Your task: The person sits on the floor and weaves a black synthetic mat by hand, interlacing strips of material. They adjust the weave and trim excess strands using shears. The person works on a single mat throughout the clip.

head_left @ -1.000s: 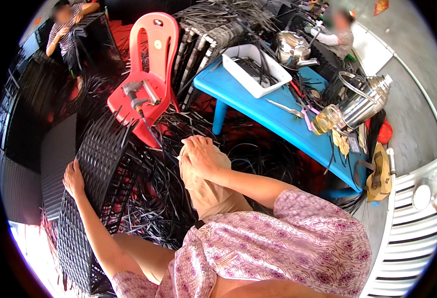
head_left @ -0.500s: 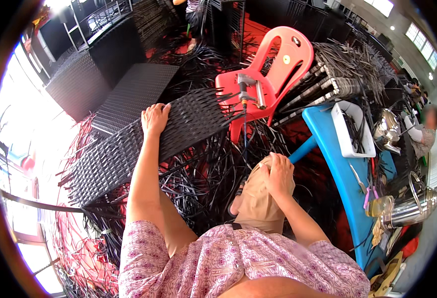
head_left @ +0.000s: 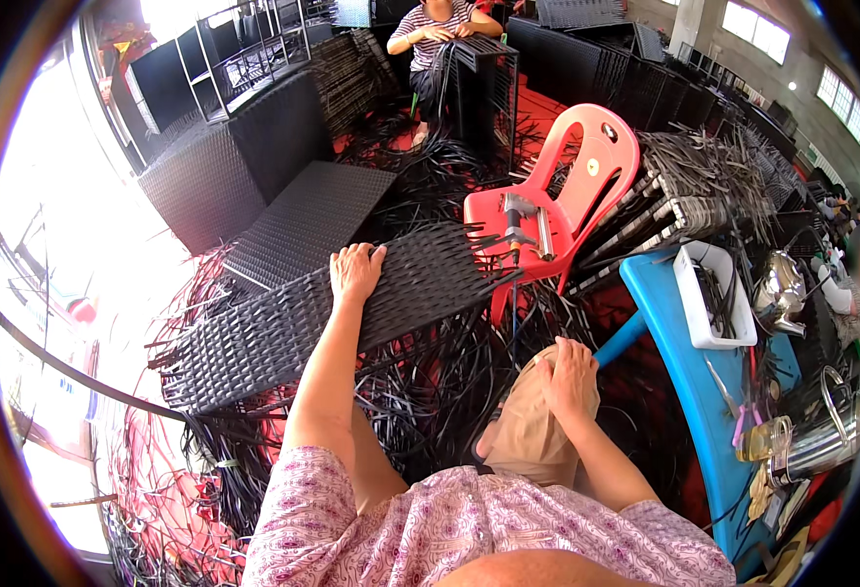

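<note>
A black woven panel of flat plastic strips slants across in front of me, with loose strip ends at both short ends. My left hand is on its far edge, near the middle, fingers bent over the rim and thumb apart. The fingertips are partly hidden. My right hand lies on the tan-trousered knee, its fingers stretched out and holding nothing. Beyond the panel's right end stands a red plastic chair with an air stapler on the seat.
On my right is a blue table with a white bin of black strips, scissors and a metal jug. Loose strips cover the red floor. Black woven pieces stand at far left. A person works beyond.
The view has tilted upward and shifted left, so the scene sits lower and further right and more of the far person shows. Both hands keep their places on panel and knee.
</note>
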`<action>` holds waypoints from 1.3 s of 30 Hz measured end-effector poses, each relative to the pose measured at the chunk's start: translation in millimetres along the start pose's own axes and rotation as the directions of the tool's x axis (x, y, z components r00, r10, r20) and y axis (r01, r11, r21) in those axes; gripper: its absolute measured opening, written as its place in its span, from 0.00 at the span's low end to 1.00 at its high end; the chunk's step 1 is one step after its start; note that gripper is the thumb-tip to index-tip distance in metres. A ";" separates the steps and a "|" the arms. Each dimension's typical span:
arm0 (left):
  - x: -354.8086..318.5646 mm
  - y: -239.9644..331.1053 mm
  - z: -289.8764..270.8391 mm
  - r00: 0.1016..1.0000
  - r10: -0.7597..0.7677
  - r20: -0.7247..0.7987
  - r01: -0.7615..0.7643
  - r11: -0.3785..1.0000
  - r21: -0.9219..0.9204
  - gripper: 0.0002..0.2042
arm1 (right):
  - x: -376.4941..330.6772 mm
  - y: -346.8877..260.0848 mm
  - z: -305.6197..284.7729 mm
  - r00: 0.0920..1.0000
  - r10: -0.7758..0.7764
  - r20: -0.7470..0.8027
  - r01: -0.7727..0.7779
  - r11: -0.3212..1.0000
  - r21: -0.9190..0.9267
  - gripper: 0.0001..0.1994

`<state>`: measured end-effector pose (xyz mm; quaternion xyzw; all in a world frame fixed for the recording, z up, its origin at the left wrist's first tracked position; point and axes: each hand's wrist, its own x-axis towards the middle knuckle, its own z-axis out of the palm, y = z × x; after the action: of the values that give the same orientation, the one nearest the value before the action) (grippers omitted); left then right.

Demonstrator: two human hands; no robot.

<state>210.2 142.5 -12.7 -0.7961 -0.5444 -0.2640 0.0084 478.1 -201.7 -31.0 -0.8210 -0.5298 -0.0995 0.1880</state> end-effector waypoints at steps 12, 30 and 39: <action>-7.9 0.8 -7.5 1.000 0.009 0.001 -0.009 1.000 0.025 0.21 | -0.4 -5.6 -4.1 0.999 -0.008 0.040 0.009 1.000 -0.010 0.26; 11.0 -18.1 17.9 0.988 0.053 0.145 -0.072 0.989 0.126 0.26 | -2.3 11.2 17.6 0.990 0.061 -0.129 -0.056 0.998 0.038 0.25; 12.3 -22.4 20.3 0.989 0.036 0.140 -0.051 0.994 0.102 0.27 | -5.1 14.1 19.6 0.990 0.054 -0.131 -0.050 0.998 0.040 0.25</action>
<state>202.4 168.3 -31.0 -0.8227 -0.5392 -0.1790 0.0183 488.0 -203.0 -53.6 -0.8225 -0.4963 -0.1390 0.2403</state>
